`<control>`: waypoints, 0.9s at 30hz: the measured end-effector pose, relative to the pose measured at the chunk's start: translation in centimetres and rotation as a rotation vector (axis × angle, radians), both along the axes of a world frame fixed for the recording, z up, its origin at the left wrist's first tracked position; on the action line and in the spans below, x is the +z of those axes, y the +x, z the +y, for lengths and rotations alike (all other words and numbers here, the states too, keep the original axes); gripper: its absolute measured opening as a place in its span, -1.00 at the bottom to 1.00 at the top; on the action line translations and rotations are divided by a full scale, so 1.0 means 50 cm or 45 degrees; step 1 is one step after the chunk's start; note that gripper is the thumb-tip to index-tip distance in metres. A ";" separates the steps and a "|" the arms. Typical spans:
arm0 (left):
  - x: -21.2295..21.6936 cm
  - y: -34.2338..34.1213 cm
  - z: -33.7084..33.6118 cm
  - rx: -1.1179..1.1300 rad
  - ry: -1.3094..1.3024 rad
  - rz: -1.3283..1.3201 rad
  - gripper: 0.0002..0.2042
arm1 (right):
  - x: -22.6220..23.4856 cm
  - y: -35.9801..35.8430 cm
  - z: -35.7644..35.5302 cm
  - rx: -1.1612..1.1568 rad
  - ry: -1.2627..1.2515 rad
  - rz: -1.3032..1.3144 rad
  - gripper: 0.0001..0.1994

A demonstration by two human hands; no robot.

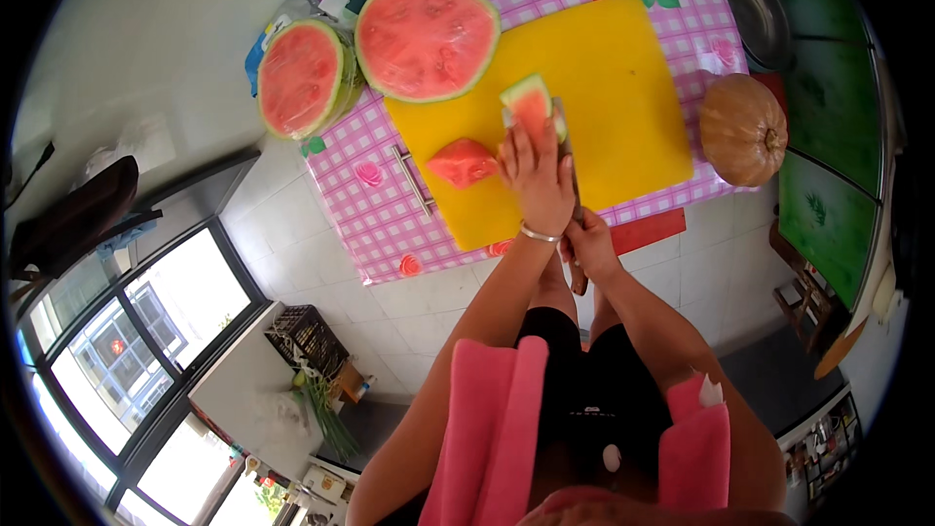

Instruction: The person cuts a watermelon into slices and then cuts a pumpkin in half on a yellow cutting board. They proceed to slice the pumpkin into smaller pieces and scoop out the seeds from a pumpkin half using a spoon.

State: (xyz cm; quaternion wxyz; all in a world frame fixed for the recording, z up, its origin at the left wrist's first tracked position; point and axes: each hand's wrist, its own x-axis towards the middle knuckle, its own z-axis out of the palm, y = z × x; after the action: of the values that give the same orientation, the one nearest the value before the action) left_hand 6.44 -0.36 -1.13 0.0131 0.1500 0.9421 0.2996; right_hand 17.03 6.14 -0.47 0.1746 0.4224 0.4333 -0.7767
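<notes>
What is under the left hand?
Watermelon piece under the fingertips of the left hand; red flesh and green rind show beyond them. Whatever lies beneath the palm is covered and cannot be seen.

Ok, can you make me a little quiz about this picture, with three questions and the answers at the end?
1. Which hand grips the brown handle of the long, narrow knife?

2. True or false: the round, ribbed, orange-brown pumpkin sits to the right of the flat yellow cutting board.

3. What do the fingers of the left hand rest on?
A) A pink watermelon wedge with green rind
B) The silver metal bar
C) The pumpkin

Key:
1. The right hand.
2. True.
3. A.
</notes>
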 end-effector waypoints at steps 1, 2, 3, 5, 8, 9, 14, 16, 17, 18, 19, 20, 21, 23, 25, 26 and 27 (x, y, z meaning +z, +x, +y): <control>0.021 0.006 -0.022 0.020 -0.040 0.014 -0.44 | 0.017 0.002 -0.016 0.034 -0.022 0.004 -0.83; 0.039 0.012 -0.046 0.067 -0.058 -0.016 -0.44 | 0.031 0.002 -0.035 0.074 -0.046 0.011 -0.84; 0.052 0.017 -0.072 0.106 -0.078 -0.018 -0.45 | 0.042 0.004 -0.052 0.113 -0.069 0.017 -0.84; 0.073 0.016 -0.120 0.173 -0.111 -0.021 -0.46 | 0.046 0.002 -0.087 0.243 -0.097 0.066 -0.87; 0.075 -0.024 -0.199 0.237 -0.164 -0.026 -0.48 | 0.085 -0.052 -0.131 0.416 -0.161 0.082 -0.84; 0.071 -0.044 -0.221 0.236 -0.139 -0.024 -0.47 | 0.090 -0.078 -0.144 0.452 -0.163 0.080 -0.82; 0.022 -0.163 -0.301 0.187 -0.069 -0.033 -0.47 | 0.072 -0.185 -0.190 0.385 -0.313 0.115 -0.81; -0.007 -0.199 -0.325 0.121 -0.046 -0.033 -0.49 | 0.089 -0.208 -0.187 0.357 -0.338 0.073 -0.81; -0.017 -0.217 -0.327 0.082 -0.030 -0.032 -0.49 | 0.093 -0.207 -0.182 0.354 -0.321 0.048 -0.82; -0.027 -0.231 -0.327 0.047 0.023 -0.043 -0.49 | 0.094 -0.200 -0.172 0.353 -0.305 0.025 -0.82; -0.037 -0.239 -0.322 0.011 0.080 -0.062 -0.49 | 0.094 -0.189 -0.161 0.349 -0.287 -0.007 -0.82; -0.043 -0.241 -0.321 -0.022 0.135 -0.080 -0.49 | 0.094 -0.176 -0.153 0.343 -0.294 -0.015 -0.82; -0.045 -0.239 -0.325 -0.018 0.175 -0.088 -0.50 | 0.096 -0.161 -0.148 0.339 -0.303 -0.023 -0.82; -0.044 -0.240 -0.318 -0.022 0.265 -0.101 -0.51 | 0.108 -0.143 -0.134 0.307 -0.301 -0.053 -0.83; -0.031 -0.232 -0.315 0.089 0.417 -0.154 -0.54 | 0.120 -0.134 -0.124 0.255 -0.296 -0.097 -0.83; -0.021 -0.225 -0.312 0.139 0.492 -0.180 -0.55 | 0.118 -0.133 -0.119 0.244 -0.308 -0.085 -0.83; -0.010 -0.213 -0.309 0.026 0.434 -0.183 -0.57 | 0.116 -0.131 -0.114 0.234 -0.320 -0.074 -0.84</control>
State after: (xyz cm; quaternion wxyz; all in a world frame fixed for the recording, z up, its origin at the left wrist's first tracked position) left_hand -4.23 -15.81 -1.62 0.0517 0.1187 0.8758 0.4649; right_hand 10.49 0.45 5.31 0.3087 0.3781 0.3642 -0.7931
